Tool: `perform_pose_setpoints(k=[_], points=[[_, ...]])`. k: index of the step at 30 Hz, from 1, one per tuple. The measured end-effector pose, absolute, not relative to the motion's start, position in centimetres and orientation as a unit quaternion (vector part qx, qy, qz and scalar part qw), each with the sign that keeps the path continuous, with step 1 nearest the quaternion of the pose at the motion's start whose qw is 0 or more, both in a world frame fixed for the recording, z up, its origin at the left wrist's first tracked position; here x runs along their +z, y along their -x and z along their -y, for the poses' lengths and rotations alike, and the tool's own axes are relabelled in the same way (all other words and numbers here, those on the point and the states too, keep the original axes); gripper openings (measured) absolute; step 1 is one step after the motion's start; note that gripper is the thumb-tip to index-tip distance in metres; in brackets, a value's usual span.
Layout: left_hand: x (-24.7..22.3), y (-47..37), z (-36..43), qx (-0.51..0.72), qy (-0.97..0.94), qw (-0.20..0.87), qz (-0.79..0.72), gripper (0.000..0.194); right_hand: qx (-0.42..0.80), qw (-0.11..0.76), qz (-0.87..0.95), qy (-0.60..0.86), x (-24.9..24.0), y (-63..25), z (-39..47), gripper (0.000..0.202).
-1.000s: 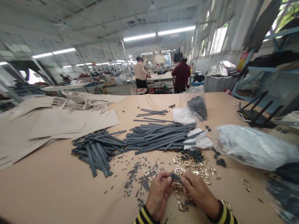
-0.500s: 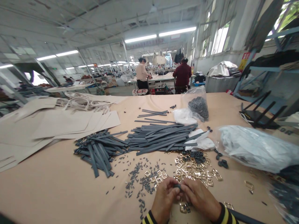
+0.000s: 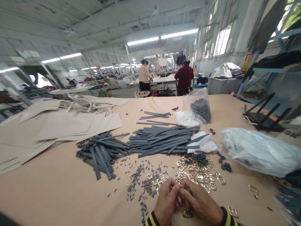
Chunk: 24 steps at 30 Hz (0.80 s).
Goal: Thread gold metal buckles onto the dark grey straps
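Note:
My left hand and my right hand meet at the fingertips, both closed in a pinch on a dark grey strap that the fingers almost wholly cover. Beneath the hands hangs a gold buckle, partly in the right hand's shadow. Just beyond my fingers lies a heap of gold buckles, with dark rings or loops at its far edge. Small dark grey pieces are strewn left of my left hand.
Dark grey strips lie in a pile mid-table, beside a bundle of straps with buckles. Beige panels cover the left. To the right are a plastic bag and a black router. Two people work at a farther table.
My fingers have closed closer together, hiding the dark piece that showed between them. The strap's length right of my right wrist has slipped almost out of view. The camera has shifted slightly.

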<state>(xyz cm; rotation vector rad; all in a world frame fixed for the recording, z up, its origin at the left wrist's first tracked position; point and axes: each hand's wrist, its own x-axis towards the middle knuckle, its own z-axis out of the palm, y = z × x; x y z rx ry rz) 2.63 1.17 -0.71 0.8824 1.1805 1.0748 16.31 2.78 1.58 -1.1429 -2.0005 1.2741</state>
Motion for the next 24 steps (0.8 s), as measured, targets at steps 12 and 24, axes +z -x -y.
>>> perform_pose_setpoints(k=[12, 24], points=[[1.6, 0.8, -4.6, 0.362, -0.607, 0.45, -0.546, 0.024, 0.41, 0.228, 0.752, 0.463, 2.0, -17.8, -3.8, 0.016], [1.7, -3.2, -9.9, 0.228, -0.8, 0.19, -0.521, 0.018, 0.483, 0.377, 0.58, 0.537, 1.5, -20.4, -5.8, 0.021]])
